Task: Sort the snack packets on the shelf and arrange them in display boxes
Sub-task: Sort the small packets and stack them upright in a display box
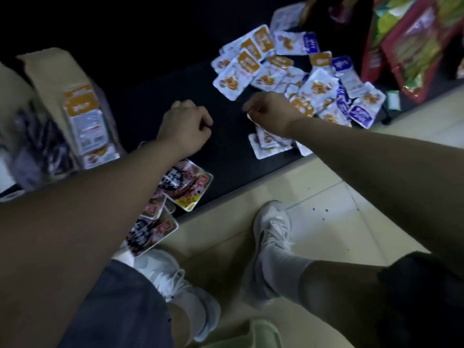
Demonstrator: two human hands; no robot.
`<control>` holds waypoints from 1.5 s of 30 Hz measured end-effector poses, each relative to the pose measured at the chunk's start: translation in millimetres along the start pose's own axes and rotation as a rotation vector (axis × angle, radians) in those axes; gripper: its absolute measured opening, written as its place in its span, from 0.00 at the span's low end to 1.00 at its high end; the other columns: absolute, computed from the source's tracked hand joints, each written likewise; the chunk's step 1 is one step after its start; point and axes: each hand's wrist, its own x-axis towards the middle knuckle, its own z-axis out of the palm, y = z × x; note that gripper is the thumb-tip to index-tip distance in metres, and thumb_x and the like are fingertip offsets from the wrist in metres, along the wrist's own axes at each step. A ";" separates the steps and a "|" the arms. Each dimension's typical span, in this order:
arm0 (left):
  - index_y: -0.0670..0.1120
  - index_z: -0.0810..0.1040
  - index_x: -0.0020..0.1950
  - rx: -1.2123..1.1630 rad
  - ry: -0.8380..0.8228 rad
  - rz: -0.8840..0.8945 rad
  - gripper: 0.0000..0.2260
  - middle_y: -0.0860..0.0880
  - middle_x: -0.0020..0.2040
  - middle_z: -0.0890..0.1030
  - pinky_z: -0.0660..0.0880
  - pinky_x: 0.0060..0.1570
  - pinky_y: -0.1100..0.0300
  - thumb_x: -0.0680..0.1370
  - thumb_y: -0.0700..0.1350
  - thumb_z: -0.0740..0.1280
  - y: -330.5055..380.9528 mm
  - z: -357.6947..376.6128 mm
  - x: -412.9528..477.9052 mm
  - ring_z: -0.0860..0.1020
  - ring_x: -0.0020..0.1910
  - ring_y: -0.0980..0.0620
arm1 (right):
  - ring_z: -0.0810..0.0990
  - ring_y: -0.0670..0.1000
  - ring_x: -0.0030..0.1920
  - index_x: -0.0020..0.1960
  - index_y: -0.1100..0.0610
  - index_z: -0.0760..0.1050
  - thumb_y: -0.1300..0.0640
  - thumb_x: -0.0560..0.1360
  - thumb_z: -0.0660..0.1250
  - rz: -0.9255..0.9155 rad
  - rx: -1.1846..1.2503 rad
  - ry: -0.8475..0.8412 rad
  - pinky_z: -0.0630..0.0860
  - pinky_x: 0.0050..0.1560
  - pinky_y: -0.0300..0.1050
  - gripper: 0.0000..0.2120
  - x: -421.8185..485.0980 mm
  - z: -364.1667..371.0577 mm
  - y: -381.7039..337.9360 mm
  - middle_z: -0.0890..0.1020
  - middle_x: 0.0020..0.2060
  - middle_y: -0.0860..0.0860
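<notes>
Both bare forearms are being held out over the front edge of the shelf (226,156). The left hand (184,126) is being held in a fist, knuckles up, nothing seen in it. The right hand (270,111) is being held palm down, fingers curled under; whether anything is being pinched cannot be told.

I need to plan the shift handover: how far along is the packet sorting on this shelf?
Early. Done: the cardboard display box already holds some orange-label packets. In hand: the right hand pinches a white packet above a small stack; the left hand is curled, nothing seen in it. Left: the mixed orange and purple pile and the red packets at the shelf edge.
</notes>
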 end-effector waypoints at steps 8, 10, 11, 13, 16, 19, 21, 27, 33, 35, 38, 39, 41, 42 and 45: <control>0.54 0.62 0.76 0.007 -0.263 0.192 0.25 0.49 0.78 0.54 0.56 0.71 0.53 0.79 0.47 0.64 62.9 61.2 44.3 0.55 0.75 0.45 | 0.45 0.64 0.77 0.79 0.51 0.44 0.43 0.72 0.70 0.436 -0.317 0.002 0.51 0.72 0.67 0.47 -13.5 -48.6 108.7 0.45 0.77 0.60; 0.57 0.57 0.78 0.031 -0.324 0.258 0.29 0.52 0.80 0.45 0.50 0.73 0.51 0.79 0.47 0.65 72.4 71.2 47.9 0.46 0.77 0.49 | 0.42 0.65 0.76 0.79 0.54 0.40 0.39 0.72 0.68 0.483 -0.277 -0.065 0.49 0.75 0.63 0.49 -17.2 -42.2 125.2 0.42 0.77 0.62; 0.58 0.55 0.78 0.048 -0.340 0.294 0.30 0.53 0.79 0.43 0.48 0.73 0.49 0.79 0.48 0.65 77.0 76.2 50.0 0.44 0.78 0.50 | 0.42 0.66 0.76 0.79 0.54 0.40 0.38 0.73 0.67 0.480 -0.261 -0.061 0.48 0.75 0.61 0.49 -18.0 -36.5 130.3 0.41 0.77 0.62; 0.59 0.53 0.78 0.081 -0.342 0.339 0.31 0.53 0.79 0.41 0.47 0.73 0.47 0.79 0.49 0.65 85.3 84.1 54.1 0.42 0.78 0.50 | 0.43 0.66 0.76 0.79 0.54 0.41 0.38 0.73 0.66 0.449 -0.217 0.005 0.49 0.75 0.61 0.48 -15.3 -25.8 132.8 0.42 0.77 0.61; 0.59 0.53 0.78 0.169 -0.357 0.305 0.30 0.52 0.80 0.43 0.46 0.73 0.48 0.79 0.53 0.63 89.8 90.2 63.9 0.42 0.78 0.50 | 0.46 0.64 0.76 0.79 0.49 0.44 0.38 0.73 0.67 0.414 -0.171 0.081 0.58 0.71 0.66 0.45 -9.3 -19.9 130.5 0.44 0.78 0.55; 0.55 0.61 0.76 0.255 -0.260 0.250 0.24 0.48 0.79 0.52 0.50 0.72 0.49 0.81 0.49 0.61 87.3 90.6 72.6 0.48 0.77 0.47 | 0.48 0.60 0.77 0.79 0.45 0.44 0.37 0.73 0.65 0.391 -0.165 0.091 0.58 0.69 0.70 0.43 -9.6 -17.9 130.2 0.45 0.79 0.50; 0.49 0.67 0.72 0.253 -0.127 0.177 0.19 0.43 0.75 0.60 0.55 0.70 0.49 0.81 0.47 0.58 86.1 88.3 75.3 0.55 0.75 0.43 | 0.51 0.58 0.76 0.79 0.47 0.46 0.38 0.74 0.64 0.370 -0.140 0.131 0.58 0.68 0.70 0.41 -12.4 -21.5 131.6 0.49 0.79 0.48; 0.54 0.64 0.76 0.114 -0.169 0.448 0.23 0.46 0.79 0.53 0.53 0.72 0.44 0.81 0.51 0.61 112.7 94.3 74.4 0.52 0.76 0.43 | 0.68 0.59 0.68 0.74 0.57 0.61 0.47 0.75 0.67 0.244 -0.095 0.283 0.68 0.66 0.56 0.33 -16.9 -43.0 151.2 0.68 0.69 0.57; 0.53 0.69 0.71 0.272 -0.180 0.534 0.22 0.47 0.79 0.54 0.54 0.71 0.46 0.77 0.46 0.66 115.5 107.7 74.0 0.53 0.76 0.44 | 0.67 0.60 0.67 0.73 0.56 0.65 0.57 0.70 0.72 0.151 -0.053 0.195 0.67 0.66 0.52 0.34 -17.4 -36.7 160.7 0.70 0.68 0.56; 0.49 0.72 0.68 0.270 -0.137 0.444 0.20 0.45 0.78 0.57 0.58 0.69 0.45 0.76 0.42 0.66 102.3 100.7 75.7 0.57 0.75 0.43 | 0.71 0.58 0.64 0.70 0.57 0.69 0.62 0.71 0.70 0.090 0.020 0.194 0.70 0.64 0.50 0.29 -16.5 -37.0 159.4 0.72 0.66 0.57; 0.48 0.74 0.66 0.216 -0.128 0.325 0.18 0.43 0.76 0.60 0.60 0.67 0.45 0.76 0.41 0.66 82.3 90.8 75.7 0.60 0.73 0.41 | 0.74 0.54 0.62 0.68 0.55 0.72 0.64 0.73 0.68 0.081 0.149 0.200 0.72 0.61 0.47 0.24 -13.9 -37.4 153.5 0.72 0.65 0.55; 0.47 0.76 0.64 0.186 -0.119 0.324 0.16 0.43 0.74 0.62 0.61 0.67 0.45 0.76 0.41 0.65 79.2 89.0 75.3 0.62 0.71 0.41 | 0.73 0.55 0.64 0.69 0.55 0.71 0.63 0.74 0.68 0.090 0.124 0.240 0.71 0.62 0.47 0.24 -11.6 -36.6 152.8 0.72 0.67 0.55; 0.44 0.79 0.56 0.142 -0.058 0.323 0.09 0.43 0.69 0.68 0.64 0.63 0.48 0.77 0.41 0.64 80.8 86.5 75.1 0.66 0.68 0.42 | 0.66 0.57 0.69 0.73 0.55 0.66 0.58 0.75 0.67 0.140 -0.001 0.296 0.65 0.67 0.50 0.27 -7.5 -33.7 153.2 0.68 0.71 0.55; 0.44 0.79 0.53 0.116 -0.006 0.316 0.07 0.43 0.66 0.70 0.65 0.60 0.50 0.77 0.40 0.64 84.7 85.6 76.1 0.67 0.65 0.42 | 0.64 0.58 0.71 0.74 0.54 0.64 0.55 0.76 0.66 0.182 -0.037 0.289 0.62 0.69 0.52 0.28 -7.0 -32.3 152.8 0.66 0.72 0.55; 0.43 0.77 0.53 0.027 0.117 0.321 0.07 0.44 0.62 0.72 0.68 0.55 0.52 0.77 0.40 0.63 102.3 84.6 84.9 0.68 0.61 0.44 | 0.62 0.58 0.71 0.75 0.53 0.63 0.54 0.78 0.63 0.208 -0.100 0.244 0.61 0.69 0.51 0.26 -6.3 -25.3 151.8 0.67 0.72 0.55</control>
